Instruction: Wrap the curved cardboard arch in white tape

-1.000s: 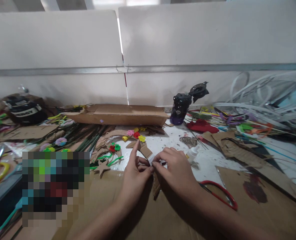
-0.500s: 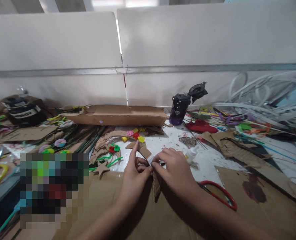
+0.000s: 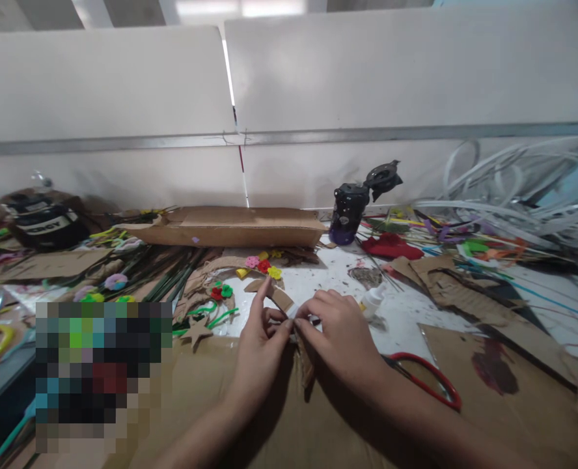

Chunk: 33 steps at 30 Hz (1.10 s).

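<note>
While your left hand [image 3: 263, 345] and right hand [image 3: 336, 333] pinch the cardboard strip [image 3: 307, 368], uneven pressure from either could crease it.

The left forearm [image 3: 204, 417] and the right forearm [image 3: 430, 417] slant from the bottom edge toward the frame's centre. The left hand [image 3: 263, 331] has its index finger extended upward; the right hand [image 3: 340, 329] is bent, fingers curled. Both thumbs are close together.

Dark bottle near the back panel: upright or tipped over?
Upright. The dark bottle stands purple end down on the white table, its top pointing up.
</note>
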### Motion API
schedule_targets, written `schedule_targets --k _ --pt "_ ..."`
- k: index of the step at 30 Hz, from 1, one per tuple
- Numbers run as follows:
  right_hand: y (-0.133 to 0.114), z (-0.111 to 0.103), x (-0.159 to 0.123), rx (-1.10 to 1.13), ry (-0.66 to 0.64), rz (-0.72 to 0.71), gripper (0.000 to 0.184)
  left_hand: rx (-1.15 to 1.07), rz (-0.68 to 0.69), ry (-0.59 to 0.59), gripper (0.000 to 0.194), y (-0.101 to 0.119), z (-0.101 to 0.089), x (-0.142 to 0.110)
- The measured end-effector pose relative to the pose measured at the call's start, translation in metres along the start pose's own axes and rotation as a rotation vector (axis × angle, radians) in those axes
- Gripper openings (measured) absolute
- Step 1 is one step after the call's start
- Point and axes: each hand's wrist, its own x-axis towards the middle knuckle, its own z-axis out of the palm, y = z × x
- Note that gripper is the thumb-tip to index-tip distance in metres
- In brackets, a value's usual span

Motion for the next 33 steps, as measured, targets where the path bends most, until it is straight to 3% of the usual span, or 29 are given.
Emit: schedule_targets --k 33 --pt "0.006 -0.014 0.007 0.038 -0.001 -0.045 0.011 0.026 0.015 0.053 0.074 0.002 -0.002 0.002"
